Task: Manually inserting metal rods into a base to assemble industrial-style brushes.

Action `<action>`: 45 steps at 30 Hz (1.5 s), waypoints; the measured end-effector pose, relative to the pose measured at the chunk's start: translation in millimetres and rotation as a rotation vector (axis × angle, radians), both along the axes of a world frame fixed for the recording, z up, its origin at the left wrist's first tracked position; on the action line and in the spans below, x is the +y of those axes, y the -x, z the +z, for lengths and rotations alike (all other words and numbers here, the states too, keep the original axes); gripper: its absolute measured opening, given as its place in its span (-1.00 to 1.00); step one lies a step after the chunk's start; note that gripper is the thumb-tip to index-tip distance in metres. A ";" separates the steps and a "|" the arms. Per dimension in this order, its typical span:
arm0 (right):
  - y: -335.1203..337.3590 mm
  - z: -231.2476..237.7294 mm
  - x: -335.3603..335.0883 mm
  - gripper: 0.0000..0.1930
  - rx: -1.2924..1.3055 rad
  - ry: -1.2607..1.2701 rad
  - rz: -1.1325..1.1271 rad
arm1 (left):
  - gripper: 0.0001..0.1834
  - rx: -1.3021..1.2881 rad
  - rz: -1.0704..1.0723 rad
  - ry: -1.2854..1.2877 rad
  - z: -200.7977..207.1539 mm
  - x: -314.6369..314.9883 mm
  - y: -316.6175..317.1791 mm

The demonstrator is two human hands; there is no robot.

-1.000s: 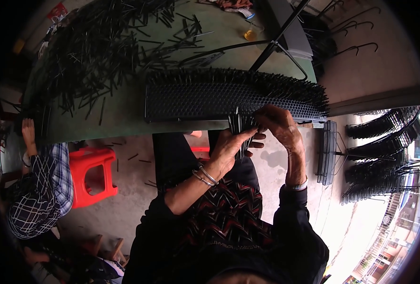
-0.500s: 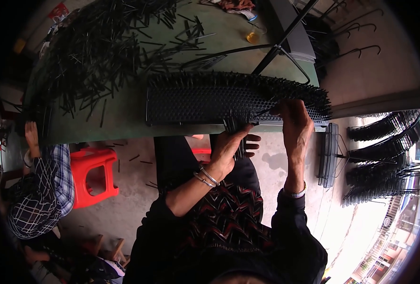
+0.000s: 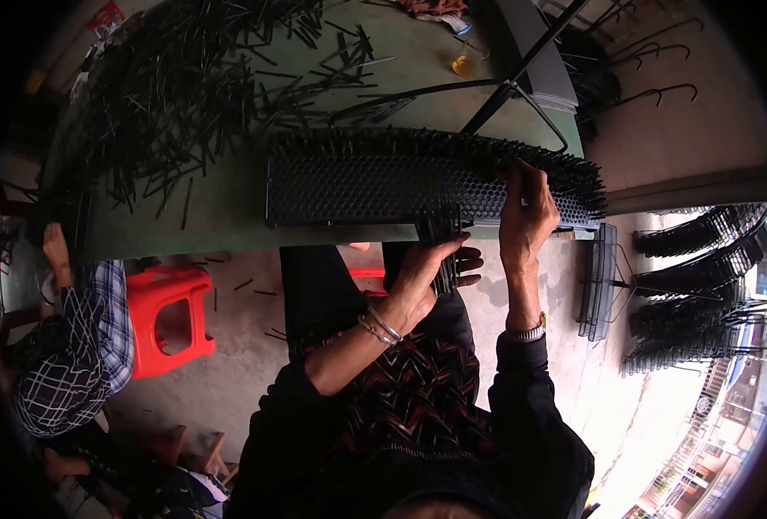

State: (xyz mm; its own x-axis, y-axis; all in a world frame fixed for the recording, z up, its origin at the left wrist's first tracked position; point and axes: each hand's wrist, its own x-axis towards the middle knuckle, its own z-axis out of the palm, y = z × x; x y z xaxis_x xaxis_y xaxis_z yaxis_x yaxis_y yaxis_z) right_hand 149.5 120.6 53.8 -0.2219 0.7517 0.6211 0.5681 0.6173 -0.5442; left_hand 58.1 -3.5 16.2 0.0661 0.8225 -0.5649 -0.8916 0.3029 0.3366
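A long black perforated panel [image 3: 357,186] with rows of small round holes lies along the near edge of the table. Short black sticks [image 3: 418,140] stand up out of its far rows. My left hand [image 3: 420,275] grips a bundle of thin black sticks [image 3: 440,227] at the panel's front edge, thumb across it and some fingers extended. Over the panel's right part, my right hand [image 3: 530,212] is closed in a pinch, fingertips down by the standing sticks. Whatever lies between those fingertips is hidden.
A big heap of loose black sticks [image 3: 185,86] covers the green table's [image 3: 228,229] left side. Black metal rods [image 3: 492,108] rise behind the panel. A cup of yellow liquid [image 3: 464,65] stands farther back. Left are a red stool [image 3: 172,320] and another person's hand [image 3: 56,246].
My right hand has moved from near the bundle, where a thin stick showed at its fingers, up and slightly left to the standing sticks. My left hand keeps its bundle, barely shifted.
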 end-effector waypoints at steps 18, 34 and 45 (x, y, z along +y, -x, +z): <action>0.7 0.9 -3.1 -0.88 -0.074 -0.047 0.033 | -0.80 0.077 0.073 0.070 3.5 -0.8 -5.4; 13.3 -5.4 18.2 -0.79 -0.604 -0.145 -0.073 | -0.80 0.186 0.050 0.055 12.1 -4.7 2.4; -22.8 14.5 -15.2 -0.78 -0.114 0.854 0.419 | -0.76 0.290 -0.008 -0.061 18.7 -6.2 3.7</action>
